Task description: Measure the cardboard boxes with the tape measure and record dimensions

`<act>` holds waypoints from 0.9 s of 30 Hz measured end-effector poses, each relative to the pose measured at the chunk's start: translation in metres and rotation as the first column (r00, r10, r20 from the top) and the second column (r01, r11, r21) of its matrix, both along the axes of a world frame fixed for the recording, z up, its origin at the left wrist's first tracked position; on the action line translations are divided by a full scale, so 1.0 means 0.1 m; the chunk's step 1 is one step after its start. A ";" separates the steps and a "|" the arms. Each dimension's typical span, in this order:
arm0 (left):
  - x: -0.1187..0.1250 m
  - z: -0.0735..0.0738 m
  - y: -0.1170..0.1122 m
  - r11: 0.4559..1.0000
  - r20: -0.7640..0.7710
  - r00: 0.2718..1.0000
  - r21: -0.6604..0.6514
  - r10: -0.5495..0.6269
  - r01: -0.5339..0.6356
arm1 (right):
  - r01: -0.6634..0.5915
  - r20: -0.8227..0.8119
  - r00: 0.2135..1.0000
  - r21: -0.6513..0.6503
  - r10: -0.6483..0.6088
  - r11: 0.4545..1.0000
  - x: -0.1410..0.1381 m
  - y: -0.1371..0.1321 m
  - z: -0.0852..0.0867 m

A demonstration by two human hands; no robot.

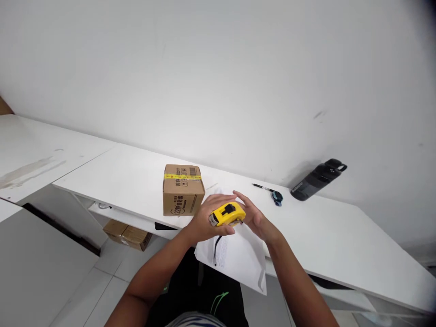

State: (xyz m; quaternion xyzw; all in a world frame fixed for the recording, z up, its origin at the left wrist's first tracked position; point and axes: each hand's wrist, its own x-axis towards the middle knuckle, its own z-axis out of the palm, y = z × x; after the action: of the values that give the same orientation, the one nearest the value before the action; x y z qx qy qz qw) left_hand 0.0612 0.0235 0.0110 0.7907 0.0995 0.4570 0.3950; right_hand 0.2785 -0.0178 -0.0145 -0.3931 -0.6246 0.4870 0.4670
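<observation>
A rounded yellow plastic tape measure (pixel 226 216), with a black top button (pixel 228 209) and silvery left end (pixel 213 220), was gripped in the left hand (pixel 202 222) above a white paper sheet (pixel 243 254). The right hand (pixel 258 222) was close beside it, some fingers extended; whether it gripped too could not be told.

This looks like a plain office or workroom. A long white desk (pixel 323 240) carrying a pen (pixel 261 186) and written-on paper (pixel 245 259) lines a pale wall (pixel 204 68) above a tiled floor (pixel 112 297).
</observation>
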 end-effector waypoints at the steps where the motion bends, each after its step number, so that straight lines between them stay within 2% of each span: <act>1: -0.08 0.11 0.00 0.996 0.004 0.999 0.070 0.050 -0.050 | -0.062 -0.054 0.996 0.029 0.064 0.998 -0.16 -0.03 0.12; 2: -0.17 0.20 0.01 0.986 -0.007 0.994 0.121 0.113 -0.111 | -0.063 -0.079 0.995 0.060 0.068 0.996 -0.32 -0.03 0.24; 4: -0.37 0.32 0.04 0.948 -0.027 0.959 0.161 0.283 -0.275 | 0.023 -0.068 0.998 0.132 -0.014 0.991 -0.63 0.07 0.48; 6: -0.60 0.34 0.10 0.864 0.000 0.868 0.097 0.496 -0.494 | 0.138 0.019 0.989 0.260 -0.148 0.956 -0.90 0.30 0.73; 8: -0.81 0.25 0.19 0.706 0.015 0.707 -0.070 0.707 -0.705 | 0.187 0.157 0.947 0.438 -0.280 0.879 -1.16 0.62 0.94; 10: -0.95 0.10 0.30 0.533 -0.055 0.568 -0.283 0.821 -0.798 | 0.107 0.309 0.893 0.558 -0.326 0.823 -1.40 0.98 1.07; 11: -0.98 0.01 0.36 0.484 -0.107 0.562 -0.393 0.820 -0.782 | 0.040 0.380 0.873 0.569 -0.306 0.821 -1.51 1.14 1.10; 12: -0.99 -0.07 0.41 0.462 -0.142 0.598 -0.505 0.788 -0.729 | -0.023 0.447 0.849 0.563 -0.281 0.826 -1.60 1.28 1.10; 14: -0.95 -0.21 0.48 0.458 -0.115 0.690 -0.670 0.714 -0.585 | -0.116 0.549 0.798 0.545 -0.249 0.830 -1.73 1.47 1.06; 16: -0.87 -0.29 0.50 0.480 -0.030 0.710 -0.716 0.704 -0.507 | -0.149 0.593 0.765 0.545 -0.254 0.825 -1.77 1.53 0.98; 19: -0.77 -0.32 0.49 0.536 0.042 0.681 -0.654 0.731 -0.535 | -0.125 0.576 0.773 0.551 -0.267 0.825 -1.70 1.46 0.89; 21: -0.74 -0.32 0.49 0.556 0.049 0.690 -0.636 0.722 -0.536 | -0.087 0.544 0.791 0.554 -0.281 0.828 -1.66 1.41 0.86; 23: -0.75 -0.32 0.50 0.548 0.040 0.700 -0.656 0.713 -0.520 | -0.076 0.532 0.800 0.550 -0.278 0.832 -1.67 1.40 0.85; 27: -0.78 -0.31 0.52 0.530 0.034 0.706 -0.687 0.708 -0.498 | -0.167 0.599 0.772 0.512 -0.211 0.842 -1.70 1.46 0.82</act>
State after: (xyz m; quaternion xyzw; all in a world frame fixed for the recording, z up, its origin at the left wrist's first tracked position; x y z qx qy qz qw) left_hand -0.0163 0.0757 -0.0204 0.4416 0.4540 0.6219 0.4605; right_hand 0.1081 0.1284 0.0670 -0.3941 -0.8506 0.1244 0.3252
